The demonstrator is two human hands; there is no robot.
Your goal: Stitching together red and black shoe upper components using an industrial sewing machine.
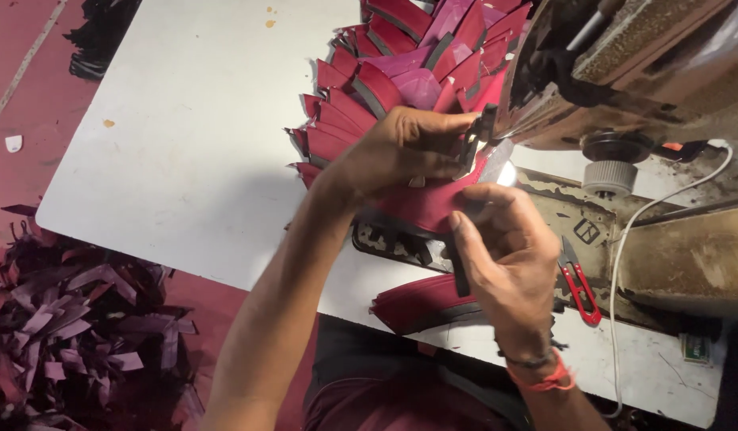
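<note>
Hands meet at the needle of the sewing machine (pixel 624 72) — the left hand (pixel 401 148) lies fingers-down on the far side of a maroon piece (pixel 429 203), pressing it flat, while the right hand (pixel 504 255) pinches its near edge together with a dark strip (pixel 460 275). The piece lies between both hands, its long axis running left to right, the left hand closer to the needle. Beyond, a fan of red and pink pieces (pixel 401 64) covers the white worktop (pixel 185 120); red snips (pixel 578 283) lie just right.
</note>
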